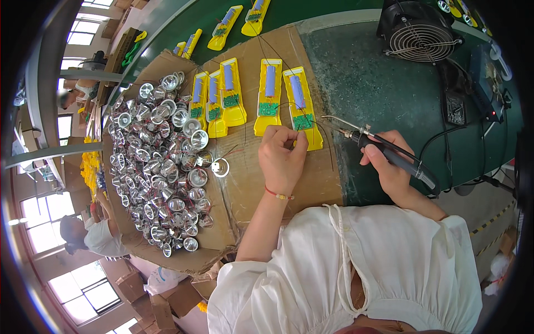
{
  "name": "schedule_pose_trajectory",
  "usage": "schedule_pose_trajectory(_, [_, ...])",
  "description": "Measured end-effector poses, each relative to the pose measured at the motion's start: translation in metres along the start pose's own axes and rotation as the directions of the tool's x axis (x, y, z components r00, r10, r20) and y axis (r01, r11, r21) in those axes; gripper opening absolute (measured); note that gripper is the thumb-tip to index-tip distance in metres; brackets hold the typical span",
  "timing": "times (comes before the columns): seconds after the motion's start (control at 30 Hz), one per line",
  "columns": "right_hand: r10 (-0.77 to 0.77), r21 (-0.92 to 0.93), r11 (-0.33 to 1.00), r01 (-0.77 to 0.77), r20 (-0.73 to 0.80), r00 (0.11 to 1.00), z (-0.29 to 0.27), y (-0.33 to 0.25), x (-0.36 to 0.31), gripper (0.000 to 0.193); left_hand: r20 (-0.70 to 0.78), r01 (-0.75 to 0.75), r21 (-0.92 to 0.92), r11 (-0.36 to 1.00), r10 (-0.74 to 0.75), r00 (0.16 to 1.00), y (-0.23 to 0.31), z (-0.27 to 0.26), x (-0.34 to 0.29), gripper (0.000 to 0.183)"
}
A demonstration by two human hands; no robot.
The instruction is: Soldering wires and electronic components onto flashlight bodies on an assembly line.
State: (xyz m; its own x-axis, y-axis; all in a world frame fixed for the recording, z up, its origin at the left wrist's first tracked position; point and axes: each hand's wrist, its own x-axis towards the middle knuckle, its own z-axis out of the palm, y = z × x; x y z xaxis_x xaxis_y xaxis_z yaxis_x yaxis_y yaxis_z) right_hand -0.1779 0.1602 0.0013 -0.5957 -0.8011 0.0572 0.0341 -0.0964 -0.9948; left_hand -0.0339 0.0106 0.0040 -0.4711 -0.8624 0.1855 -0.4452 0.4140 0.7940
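Note:
My left hand is pinched closed at the lower end of a yellow plastic housing; what its fingertips hold is hidden. That housing carries a blue cylindrical battery and a green circuit board, with thin dark wires around it. In my right hand is a soldering iron with a thin curved metal tube along it. Its tip end points left toward the board, apart from it. Just left stands a similar yellow housing, and several more lie beyond it.
A large heap of silvery reflector cups fills the left side of the cardboard; one loose reflector lies beside it. A black fan stands at the back right, near a box-shaped unit with cables. A co-worker is at far left.

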Motion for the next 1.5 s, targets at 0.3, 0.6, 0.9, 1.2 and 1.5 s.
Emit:
schedule_pose_trajectory(0.3, [-0.043,0.047,0.998,0.046,-0.07,0.997,-0.013,0.008,-0.006,0.014,-0.019,0.005,0.021,1.0,-0.005,1.0,0.0,0.001,-0.002,0.011])
schedule_pose_trajectory(0.6, [-0.043,0.026,0.999,0.045,-0.076,0.996,-0.037,0.005,-0.006,0.013,0.124,0.103,0.327,0.939,-0.151,0.981,0.02,-0.017,0.001,0.016])
schedule_pose_trajectory(0.9, [0.143,0.106,0.986,-0.127,-0.158,0.977,-0.041,0.007,-0.001,0.014,0.369,-0.29,0.522,0.802,0.094,0.925,0.048,0.051,0.184,0.025])
schedule_pose_trajectory(1.2, [0.164,0.14,0.981,-0.135,-0.216,0.963,-0.046,0.011,0.001,0.014,0.178,-0.373,0.316,0.873,0.331,0.927,0.045,-0.022,0.175,0.042])
schedule_pose_trajectory(1.5, [-0.01,-0.019,1.0,0.006,-0.204,0.979,-0.035,0.019,0.001,0.017,0.153,-0.229,0.562,0.795,0.173,0.973,0.004,-0.017,0.029,0.059])
